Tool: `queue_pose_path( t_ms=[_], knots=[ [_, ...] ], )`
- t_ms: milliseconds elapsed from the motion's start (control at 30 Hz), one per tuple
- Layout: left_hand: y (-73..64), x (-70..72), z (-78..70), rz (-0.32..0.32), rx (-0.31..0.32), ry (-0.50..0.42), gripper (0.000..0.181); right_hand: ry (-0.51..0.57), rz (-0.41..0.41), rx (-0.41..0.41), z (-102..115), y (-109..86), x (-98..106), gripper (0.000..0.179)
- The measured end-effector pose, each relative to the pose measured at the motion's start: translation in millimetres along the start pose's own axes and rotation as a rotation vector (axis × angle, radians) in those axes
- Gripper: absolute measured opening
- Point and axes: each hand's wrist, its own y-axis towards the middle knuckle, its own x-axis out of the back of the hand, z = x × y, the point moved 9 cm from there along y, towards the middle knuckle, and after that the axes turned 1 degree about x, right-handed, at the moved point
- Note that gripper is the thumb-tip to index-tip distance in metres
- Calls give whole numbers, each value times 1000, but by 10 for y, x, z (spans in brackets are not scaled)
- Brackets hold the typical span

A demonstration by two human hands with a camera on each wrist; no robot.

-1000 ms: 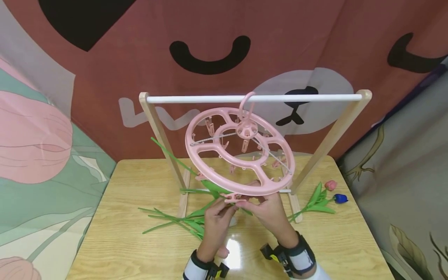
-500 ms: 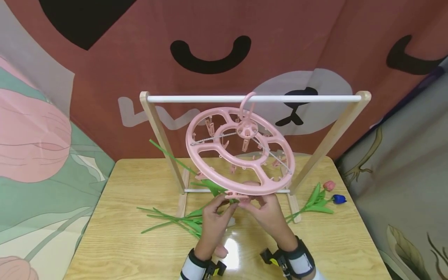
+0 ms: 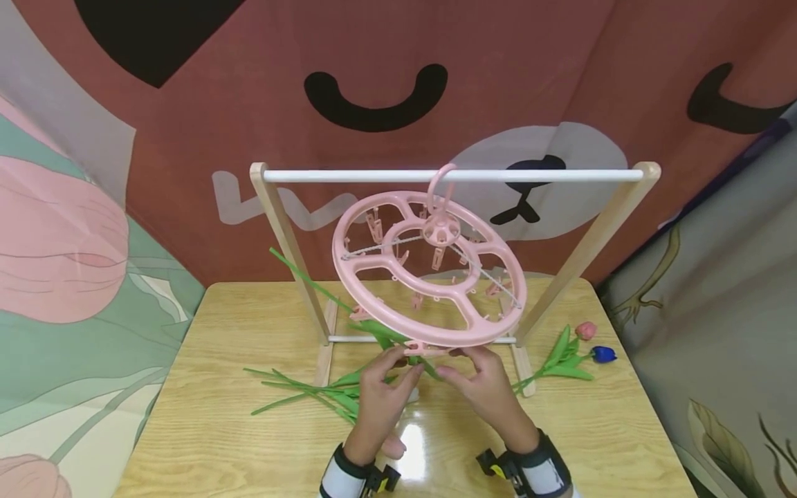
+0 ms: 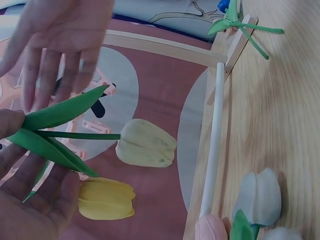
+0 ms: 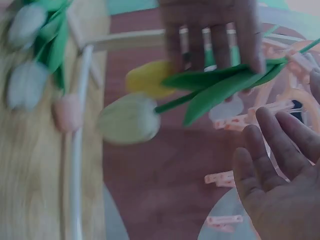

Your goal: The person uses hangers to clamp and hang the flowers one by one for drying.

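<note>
My left hand (image 3: 382, 395) pinches a white tulip (image 4: 146, 143) at its green leaves and stem, just below the front rim of the round pink clip hanger (image 3: 461, 337). A pink clothespin (image 3: 417, 348) sits at that rim, above the fingers, with the stem running up to it. My right hand (image 3: 488, 393) is beside it with fingers spread and nothing held, its fingertips near the rim. A yellow tulip (image 4: 106, 199) hangs behind the white one. Several more clothespins dangle from the hanger's rings.
The hanger hooks over the white bar (image 3: 349, 176) of a wooden rack. Several tulip stems (image 3: 311, 391) lie at left, with a pink bloom (image 3: 393, 447) below my left hand. A pink tulip (image 3: 585, 330) and a blue tulip (image 3: 602, 355) lie at right.
My right hand has let go of the clothespin at the front rim and drawn slightly right, its fingers opening. The left hand stays at the tulip's leaves, almost unmoved.
</note>
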Motion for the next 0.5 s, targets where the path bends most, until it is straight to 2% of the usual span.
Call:
queue_pose_path(
  t_ms=[67, 267, 367, 500],
  knots=[
    [-9, 12, -3, -2, -8, 9, 33, -61, 9, 12, -46, -41, 5, 50],
    [-21, 55, 23, 22, 47, -10, 33, -180, 54, 43, -242, -175, 44, 46],
    [-25, 72, 38, 20, 54, -11, 37, -231, 89, 17, -384, -251, 78, 45],
    [-30, 105, 31, 9, 30, -21, 39, -306, 110, -20, -565, -348, 160, 37]
  ],
)
